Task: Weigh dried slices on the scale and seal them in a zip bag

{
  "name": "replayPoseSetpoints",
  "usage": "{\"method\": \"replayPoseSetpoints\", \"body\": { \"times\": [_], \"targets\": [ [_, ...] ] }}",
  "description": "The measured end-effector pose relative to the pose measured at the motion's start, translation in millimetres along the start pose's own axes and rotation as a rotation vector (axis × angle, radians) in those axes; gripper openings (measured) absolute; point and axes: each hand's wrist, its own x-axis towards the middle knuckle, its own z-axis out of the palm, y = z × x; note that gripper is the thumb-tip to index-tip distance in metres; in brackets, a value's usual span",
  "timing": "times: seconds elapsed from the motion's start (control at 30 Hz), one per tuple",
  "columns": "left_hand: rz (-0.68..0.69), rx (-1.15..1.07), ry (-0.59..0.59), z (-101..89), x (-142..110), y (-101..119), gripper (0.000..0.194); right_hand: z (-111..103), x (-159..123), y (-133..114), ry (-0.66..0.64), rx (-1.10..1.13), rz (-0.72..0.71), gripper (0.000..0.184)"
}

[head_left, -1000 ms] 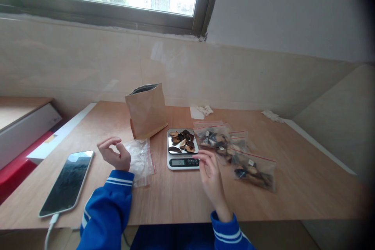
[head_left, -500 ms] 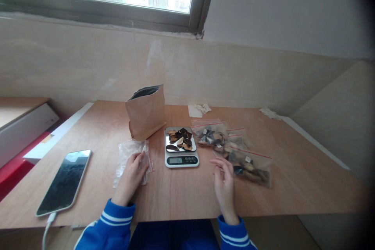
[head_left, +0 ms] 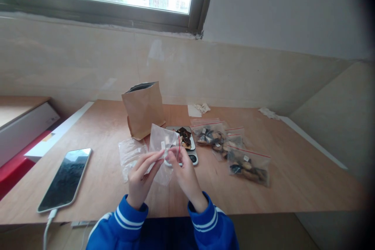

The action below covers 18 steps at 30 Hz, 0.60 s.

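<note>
A clear zip-lock bag (head_left: 161, 136) with a red seal line hangs between my two hands, in front of the kitchen scale (head_left: 193, 145). My left hand (head_left: 143, 174) pinches it near its lower middle. Fingers of my right hand (head_left: 186, 172) close on it near the red seal side. Dark and tan dried slices (head_left: 185, 136) lie on the scale's plate, partly hidden behind the bag. More clear bags (head_left: 129, 156) lie flat on the table to the left. Behind them stands an open brown paper pouch (head_left: 143, 111).
Several filled zip-lock bags (head_left: 249, 170) of dried slices lie right of the scale. A phone (head_left: 66, 181) with a white charging cable (head_left: 48, 224) rests at the left. Crumpled paper (head_left: 202, 108) sits by the wall at the table's back.
My left hand has lifted a clear bag from the pile and brought it right. My right hand has moved left from beside the filled bags and taken hold of it too.
</note>
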Motion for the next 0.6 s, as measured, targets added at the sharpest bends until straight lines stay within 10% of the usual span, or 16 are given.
{"method": "replayPoseSetpoints", "body": {
  "times": [0.2, 0.3, 0.47, 0.6],
  "targets": [
    [-0.099, 0.082, 0.48, 0.9, 5, -7, 0.017, -37, 20, -12, -0.106, 0.179, 0.133, 0.036],
    [-0.156, 0.032, 0.516, 8.7, 14, -16, 0.011, -60, 19, -16, -0.319, 0.081, 0.057, 0.039],
    [-0.191, 0.036, 0.635, 35.2, 28, -41, 0.009, -81, 31, -1, -0.053, -0.33, -0.222, 0.033],
    [-0.261, 0.128, 0.595, 53.6, 32, -64, 0.011, -84, 45, 28, -0.101, -0.622, -0.312, 0.037]
  ]
}}
